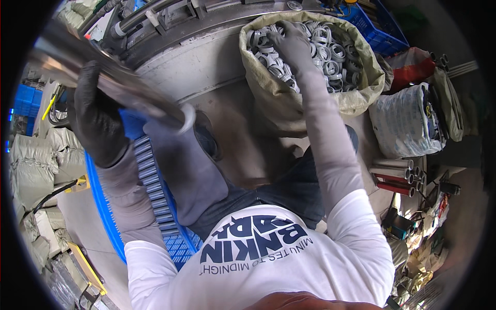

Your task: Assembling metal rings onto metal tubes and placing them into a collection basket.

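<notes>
My left hand (98, 113), in a dark glove, is wrapped round a shiny metal tube (124, 82) held slantwise at the left. The tube is blurred, and its near end carries a pale ring (187, 119). Ahead and to the right, my gloved right hand (294, 49) reaches into a large woven sack (268, 103) full of grey plastic rings (330, 51). Its fingers and thumb bend in around a ring near the sack's left side; the fingertips are partly hidden among the rings.
A blue basket (101, 206) by my left leg holds a row of metal tubes (152, 186). Beyond the sack stands a blue crate (380, 31). A white bag (405, 124) and several stacked tubes (395, 173) are at the right. A machine rail (175, 36) runs along the far side.
</notes>
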Demonstrator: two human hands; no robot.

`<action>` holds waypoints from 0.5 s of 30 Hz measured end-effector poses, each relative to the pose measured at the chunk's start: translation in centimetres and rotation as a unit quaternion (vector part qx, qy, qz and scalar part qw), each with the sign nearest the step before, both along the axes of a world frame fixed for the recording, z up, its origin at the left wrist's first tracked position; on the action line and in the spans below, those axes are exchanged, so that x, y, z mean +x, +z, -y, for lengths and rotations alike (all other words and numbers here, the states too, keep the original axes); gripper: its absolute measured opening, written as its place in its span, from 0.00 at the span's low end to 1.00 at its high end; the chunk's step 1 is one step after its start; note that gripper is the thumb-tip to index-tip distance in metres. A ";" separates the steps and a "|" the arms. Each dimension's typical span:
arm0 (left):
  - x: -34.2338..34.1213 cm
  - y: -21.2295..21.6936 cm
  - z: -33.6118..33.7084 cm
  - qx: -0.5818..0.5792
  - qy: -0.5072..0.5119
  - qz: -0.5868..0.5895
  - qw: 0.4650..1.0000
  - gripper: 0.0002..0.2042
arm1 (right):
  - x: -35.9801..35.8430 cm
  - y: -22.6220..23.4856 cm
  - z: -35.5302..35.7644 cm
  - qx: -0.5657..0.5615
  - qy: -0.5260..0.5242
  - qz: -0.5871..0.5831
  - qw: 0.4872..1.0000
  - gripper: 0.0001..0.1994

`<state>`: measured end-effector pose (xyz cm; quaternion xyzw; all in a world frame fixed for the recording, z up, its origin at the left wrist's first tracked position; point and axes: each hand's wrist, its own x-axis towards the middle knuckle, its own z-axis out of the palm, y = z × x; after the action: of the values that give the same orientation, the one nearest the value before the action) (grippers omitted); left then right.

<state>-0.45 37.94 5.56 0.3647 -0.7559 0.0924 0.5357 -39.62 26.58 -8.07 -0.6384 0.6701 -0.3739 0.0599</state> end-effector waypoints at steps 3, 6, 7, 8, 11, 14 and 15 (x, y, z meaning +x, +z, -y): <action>-4.6 2.1 -2.4 0.433 -0.009 -0.249 0.866 0.20 | -0.5 -1.7 4.3 0.190 -0.027 -0.217 0.957 0.32; -5.3 -3.0 -5.0 0.388 -0.027 0.010 0.921 0.28 | 2.7 -3.2 5.7 0.153 0.001 -0.237 0.959 0.31; -5.6 -4.1 -5.6 0.391 -0.005 0.083 0.917 0.29 | 2.8 -4.4 5.9 0.104 0.009 -0.247 0.963 0.31; -6.1 -5.1 -5.9 0.391 0.011 0.154 0.907 0.30 | 2.3 -4.7 7.0 0.131 0.024 -0.223 0.966 0.31; -5.7 -8.0 -6.3 0.390 0.015 0.198 0.899 0.30 | -0.8 -4.8 5.8 0.056 0.140 -0.147 0.978 0.31; -5.5 -9.0 -6.2 0.380 0.022 0.201 0.903 0.30 | -2.0 -2.0 1.4 0.072 0.163 -0.166 0.970 0.26; -5.5 -9.1 -6.3 0.378 0.027 0.210 0.901 0.31 | -3.0 -1.5 0.2 0.071 0.175 -0.167 0.968 0.24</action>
<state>-5.96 44.22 -3.55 0.5320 -0.8190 -0.1113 0.1839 -42.58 26.37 -9.57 -0.7934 0.5732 -0.1968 0.0570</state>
